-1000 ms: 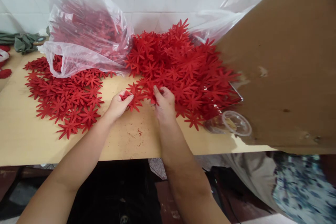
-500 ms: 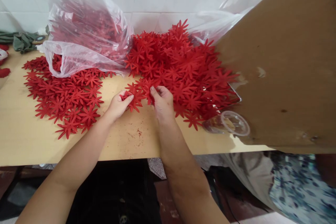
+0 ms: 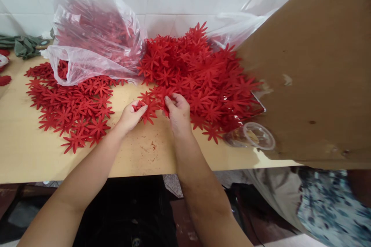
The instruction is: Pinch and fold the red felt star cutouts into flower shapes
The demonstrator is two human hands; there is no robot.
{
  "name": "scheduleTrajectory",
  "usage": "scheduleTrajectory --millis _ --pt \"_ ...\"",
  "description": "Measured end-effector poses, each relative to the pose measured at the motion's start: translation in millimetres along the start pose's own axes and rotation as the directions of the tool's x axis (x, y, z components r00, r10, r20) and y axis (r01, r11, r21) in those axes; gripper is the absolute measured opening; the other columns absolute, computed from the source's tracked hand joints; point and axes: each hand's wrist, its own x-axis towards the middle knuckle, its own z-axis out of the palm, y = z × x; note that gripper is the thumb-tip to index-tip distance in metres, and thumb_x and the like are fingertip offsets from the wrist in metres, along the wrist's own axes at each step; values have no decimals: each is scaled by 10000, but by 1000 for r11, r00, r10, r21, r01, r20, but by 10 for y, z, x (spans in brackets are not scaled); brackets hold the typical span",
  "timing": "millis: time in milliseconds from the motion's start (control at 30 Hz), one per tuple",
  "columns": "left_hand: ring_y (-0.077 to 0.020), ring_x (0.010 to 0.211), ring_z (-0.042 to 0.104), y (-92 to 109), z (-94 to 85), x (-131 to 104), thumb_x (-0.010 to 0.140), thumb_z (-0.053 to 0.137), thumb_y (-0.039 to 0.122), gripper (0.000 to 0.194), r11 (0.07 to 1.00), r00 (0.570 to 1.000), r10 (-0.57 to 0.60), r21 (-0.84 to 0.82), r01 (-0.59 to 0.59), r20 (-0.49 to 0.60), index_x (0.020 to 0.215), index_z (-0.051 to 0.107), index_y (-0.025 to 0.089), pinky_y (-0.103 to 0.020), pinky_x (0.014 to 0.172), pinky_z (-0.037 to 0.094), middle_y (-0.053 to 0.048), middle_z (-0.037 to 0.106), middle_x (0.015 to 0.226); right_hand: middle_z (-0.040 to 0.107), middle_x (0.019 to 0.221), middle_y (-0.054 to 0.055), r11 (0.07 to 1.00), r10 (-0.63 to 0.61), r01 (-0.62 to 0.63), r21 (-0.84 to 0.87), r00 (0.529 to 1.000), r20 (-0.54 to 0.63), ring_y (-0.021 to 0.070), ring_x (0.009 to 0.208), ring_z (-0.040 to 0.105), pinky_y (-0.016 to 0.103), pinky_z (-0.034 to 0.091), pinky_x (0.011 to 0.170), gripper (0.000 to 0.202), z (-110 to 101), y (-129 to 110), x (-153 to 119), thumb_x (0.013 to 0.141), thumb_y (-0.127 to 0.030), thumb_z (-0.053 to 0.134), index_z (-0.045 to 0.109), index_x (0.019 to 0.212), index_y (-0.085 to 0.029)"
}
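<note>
Between my hands is a red flower-shaped cutout (image 3: pixel 149 110) with narrow petals. My left hand (image 3: pixel 132 115) is closed, its thumb and fingers pinching that cutout from the left. My right hand (image 3: pixel 179 111) is pinched on another red cutout (image 3: pixel 165 95) at the edge of the large right-hand pile (image 3: pixel 197 73); its fingertips are partly hidden. A second pile (image 3: pixel 75 108) of the same red cutouts spreads over the table to the left of my hands.
A clear plastic bag (image 3: pixel 95 31) full of red pieces stands behind the left pile. A clear plastic cup (image 3: pixel 252 136) lies beside a brown board (image 3: pixel 315 77) on the right. Green fabric (image 3: pixel 27 46) sits at the far left of the table (image 3: pixel 130 162). A person's patterned clothing (image 3: pixel 333 204) shows lower right.
My right hand has shifted very slightly left and up at the pile's edge. My left hand keeps its pinch in the same place.
</note>
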Motion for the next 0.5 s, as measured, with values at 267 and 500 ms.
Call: scheduleTrajectory --millis 267,500 --pt "-64 532 390 -6 5 8 739 542 186 106 1000 1000 -13 1 13 -2 649 494 157 -218 588 344 48 467 579 593 768 -10 1000 -8 8 -5 997 -81 112 675 575 278 496 640 307 -66 73 75 613 -377 647 518 839 -215" --pt "-70 536 389 4 3 -10 746 531 196 120 1000 1000 -7 13 7 -3 643 478 162 -228 615 354 50 447 565 609 796 -6 1000 -7 8 19 999 -47 113 670 579 280 491 635 352 -35 101 68 559 -341 696 512 833 -218"
